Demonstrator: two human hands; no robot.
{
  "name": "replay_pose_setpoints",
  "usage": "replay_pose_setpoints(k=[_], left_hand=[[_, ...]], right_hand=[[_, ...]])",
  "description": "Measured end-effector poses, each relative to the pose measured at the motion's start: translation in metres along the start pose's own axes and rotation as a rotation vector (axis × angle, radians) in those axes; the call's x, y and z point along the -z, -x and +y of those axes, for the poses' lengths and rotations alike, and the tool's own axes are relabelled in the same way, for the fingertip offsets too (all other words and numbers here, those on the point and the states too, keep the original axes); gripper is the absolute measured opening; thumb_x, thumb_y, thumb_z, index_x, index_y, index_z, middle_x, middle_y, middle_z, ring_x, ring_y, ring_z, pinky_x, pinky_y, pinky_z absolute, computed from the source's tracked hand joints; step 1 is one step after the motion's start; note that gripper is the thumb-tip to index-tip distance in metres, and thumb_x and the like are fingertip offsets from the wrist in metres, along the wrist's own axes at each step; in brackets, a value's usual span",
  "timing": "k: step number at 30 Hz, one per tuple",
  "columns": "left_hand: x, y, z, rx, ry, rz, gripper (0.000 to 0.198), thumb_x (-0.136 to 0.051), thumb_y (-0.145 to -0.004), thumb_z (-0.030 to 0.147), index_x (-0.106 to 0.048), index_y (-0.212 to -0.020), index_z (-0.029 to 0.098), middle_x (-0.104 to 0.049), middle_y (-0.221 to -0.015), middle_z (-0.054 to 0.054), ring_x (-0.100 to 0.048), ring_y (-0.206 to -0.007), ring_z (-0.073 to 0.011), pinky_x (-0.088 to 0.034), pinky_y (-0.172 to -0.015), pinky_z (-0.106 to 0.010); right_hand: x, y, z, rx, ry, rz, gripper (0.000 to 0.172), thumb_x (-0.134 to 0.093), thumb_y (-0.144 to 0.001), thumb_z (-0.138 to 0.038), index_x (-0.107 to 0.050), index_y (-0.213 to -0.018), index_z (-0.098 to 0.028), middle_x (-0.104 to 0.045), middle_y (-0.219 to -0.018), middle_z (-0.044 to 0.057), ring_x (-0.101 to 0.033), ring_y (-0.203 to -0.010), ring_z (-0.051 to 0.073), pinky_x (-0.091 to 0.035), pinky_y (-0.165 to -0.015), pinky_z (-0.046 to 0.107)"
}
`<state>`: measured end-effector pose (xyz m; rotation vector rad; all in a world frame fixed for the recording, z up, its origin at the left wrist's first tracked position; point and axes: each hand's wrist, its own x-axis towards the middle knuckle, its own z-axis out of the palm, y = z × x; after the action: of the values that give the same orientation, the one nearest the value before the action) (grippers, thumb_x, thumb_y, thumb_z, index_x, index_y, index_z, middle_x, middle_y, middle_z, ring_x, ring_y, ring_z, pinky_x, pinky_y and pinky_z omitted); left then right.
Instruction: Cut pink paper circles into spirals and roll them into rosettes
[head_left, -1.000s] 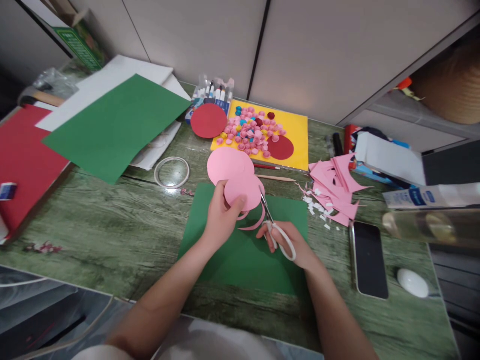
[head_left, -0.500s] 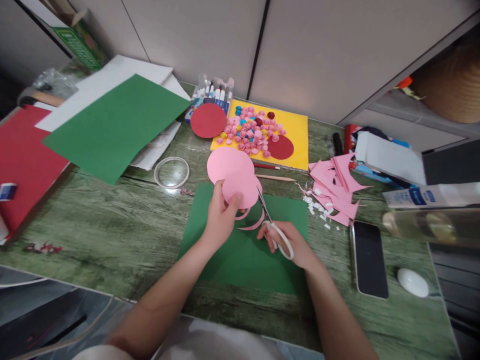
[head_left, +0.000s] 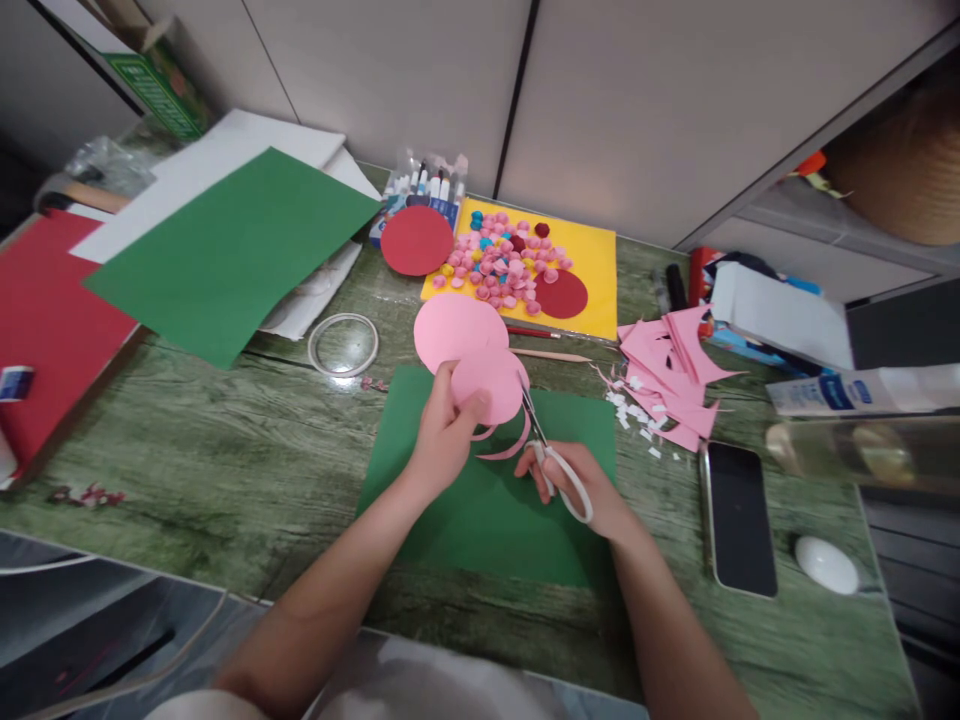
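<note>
– Scissors (head_left: 553, 465): who has them?
– The right hand (head_left: 585, 485), fingers through the white loops, blades at the right edge of the pink circle (head_left: 491, 385).
– And that circle?
– Pinched by the left hand (head_left: 442, 435), thumb on top, held over the green sheet (head_left: 487, 530). A curled pink strip (head_left: 514, 445) hangs off it.
– Nearby?
– A bigger pink disc (head_left: 454, 328) lies just behind, with pink scraps (head_left: 667, 370) to the right, near a phone (head_left: 739, 520).

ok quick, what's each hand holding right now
left hand: closed, pinching the small round pink paper disc
right hand: closed on the white-handled scissors, blades at the disc's edge
</note>
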<state>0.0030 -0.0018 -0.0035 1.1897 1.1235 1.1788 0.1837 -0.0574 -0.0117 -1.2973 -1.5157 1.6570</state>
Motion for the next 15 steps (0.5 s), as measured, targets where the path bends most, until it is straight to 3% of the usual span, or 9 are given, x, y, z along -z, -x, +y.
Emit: replay_pose_setpoints(k=[15], left_hand=[[-0.0003,-0.0011,0.0013,0.004,0.012,0.041,0.024,-0.052,-0.079,0.030,-0.047,-0.100,0.019,-0.055,-0.093,-0.004,-0.052,-0.086,-0.0155,-0.045,-0.078,-0.031]], right_hand=[[0.0010,-0.0015,-0.0013,-0.054,0.003,0.002,0.046,-0.040,-0.085,-0.055,-0.059,-0.075,-0.014,-0.047,-0.050,-0.002,-0.045,-0.047,0.010,-0.035,-0.048,0.022]])
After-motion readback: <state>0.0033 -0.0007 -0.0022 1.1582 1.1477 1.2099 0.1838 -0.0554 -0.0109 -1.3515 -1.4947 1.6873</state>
